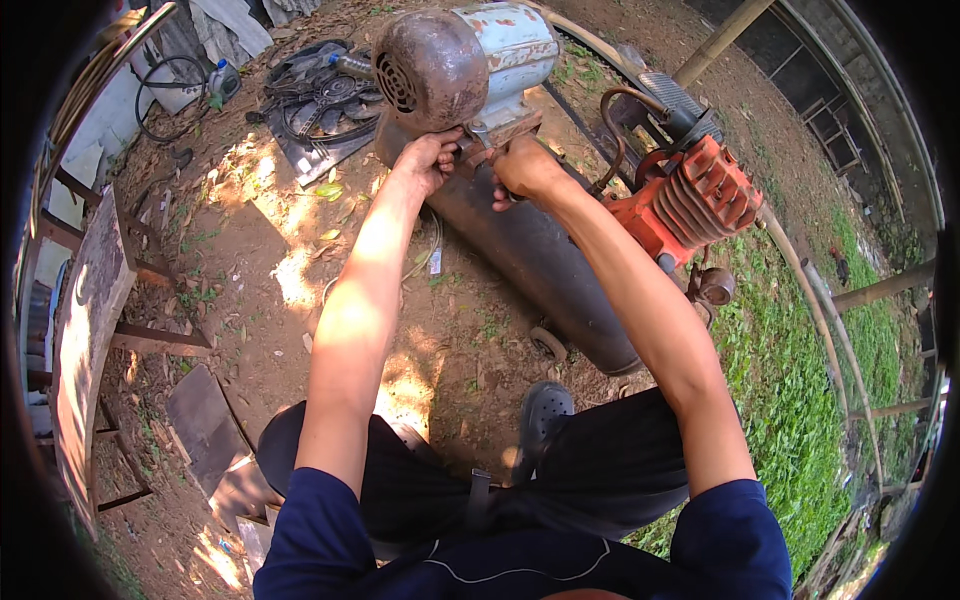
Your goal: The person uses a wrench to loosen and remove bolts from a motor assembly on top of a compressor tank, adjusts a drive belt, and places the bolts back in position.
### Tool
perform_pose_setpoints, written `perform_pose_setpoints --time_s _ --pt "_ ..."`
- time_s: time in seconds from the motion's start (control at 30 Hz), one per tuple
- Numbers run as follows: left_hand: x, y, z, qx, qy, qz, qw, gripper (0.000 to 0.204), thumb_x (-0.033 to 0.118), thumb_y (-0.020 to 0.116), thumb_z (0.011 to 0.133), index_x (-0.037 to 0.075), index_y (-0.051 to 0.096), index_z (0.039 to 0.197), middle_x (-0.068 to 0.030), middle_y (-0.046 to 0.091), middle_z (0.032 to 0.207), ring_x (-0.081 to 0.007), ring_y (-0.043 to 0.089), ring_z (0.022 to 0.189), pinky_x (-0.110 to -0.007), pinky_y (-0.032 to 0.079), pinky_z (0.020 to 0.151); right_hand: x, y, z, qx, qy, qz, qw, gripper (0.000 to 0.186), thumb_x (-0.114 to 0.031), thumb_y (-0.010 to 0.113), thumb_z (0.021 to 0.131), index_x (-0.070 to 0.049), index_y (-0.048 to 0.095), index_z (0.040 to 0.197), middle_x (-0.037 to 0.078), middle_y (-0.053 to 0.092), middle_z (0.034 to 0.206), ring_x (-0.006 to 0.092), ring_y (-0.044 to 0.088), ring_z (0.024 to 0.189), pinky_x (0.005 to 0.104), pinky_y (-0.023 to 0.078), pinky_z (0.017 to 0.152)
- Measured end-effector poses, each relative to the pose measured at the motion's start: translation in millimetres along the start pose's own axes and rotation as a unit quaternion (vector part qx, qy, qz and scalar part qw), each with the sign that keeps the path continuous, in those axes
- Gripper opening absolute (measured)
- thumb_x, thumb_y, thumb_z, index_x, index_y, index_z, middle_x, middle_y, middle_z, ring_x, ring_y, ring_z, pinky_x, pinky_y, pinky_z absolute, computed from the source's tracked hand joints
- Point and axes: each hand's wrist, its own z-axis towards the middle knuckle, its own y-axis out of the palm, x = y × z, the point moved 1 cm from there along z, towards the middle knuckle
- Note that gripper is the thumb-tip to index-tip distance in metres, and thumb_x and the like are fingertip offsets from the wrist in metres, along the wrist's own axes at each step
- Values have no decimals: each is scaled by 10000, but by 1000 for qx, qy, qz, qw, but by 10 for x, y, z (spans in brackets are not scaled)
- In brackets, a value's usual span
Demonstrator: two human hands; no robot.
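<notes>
Fingers of the right hand [527, 170] are curled tightly round what looks like a slim metal spanner [481, 137]; those of the left hand [428, 163] are bent together below the fan cover [438, 68], and whether they pinch anything I cannot tell. The electric motor [490, 55] sits at 12 o'clock from both sets of fingers, its long axis running from between 8 and 9 o'clock to between 2 and 3. The spanner's upper end lies between the hands, near the motor's mounting base [516, 124]: about 2 o'clock from the left hand, between 10 and 11 from the right, which is the hand holding it.

The domed fan cover is brown, rust-stained metal with a slotted grille; the motor's ribbed body wears flaking pale blue-grey paint, and the base is rusty. Below, a smooth, dull black cylindrical tank [540, 260] stretches toward 5 o'clock, ending round. Between 3 and 4 o'clock from the right hand stands an orange-red compressor pump [695, 195] with deep cooling fins.
</notes>
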Motion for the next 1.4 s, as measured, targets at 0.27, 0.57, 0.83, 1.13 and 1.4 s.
perform_pose_setpoints --time_s 0.27,0.57,0.83,1.13,1.4 --pt "-26 135 -82 27 0 16 999 86 140 623 901 109 566 845 72 419 611 -25 303 437 -183 262 412 34 190 38 -24 70 181 981 123 -124 437 976 -12 467 1019 54 475 718 153 486 542 327 491 462" --pt "-22 117 -55 25 10 22 999 148 84 525 944 17 638 1014 27 439 673 -50 332 499 -214 295 448 -10 -563 186 175 -221 -509 813 228 -85 537 849 -102 639 1052 134 669 993 356 617 938 480 444 819" --pt "-3 171 -137 19 -5 8 1000 58 144 624 904 111 580 882 85 395 588 -17 300 437 -181 269 411 -296 -401 -204 202 -142 -506 826 235 -62 458 849 17 639 975 230 651 1002 374 657 869 463 505 785" --pt "2 202 -131 20 -1 15 1000 46 135 603 915 101 580 893 65 411 626 -27 296 445 -179 266 420 135 241 -53 1 57 239 969 213 -139 375 979 42 473 1032 68 460 737 179 539 508 348 560 449" --pt "-15 151 -73 33 -27 19 999 168 148 588 922 100 511 781 63 328 517 -45 297 439 -196 254 414 97 370 96 -49 43 330 942 142 -133 377 986 -18 450 1025 49 483 711 172 535 530 377 564 525"
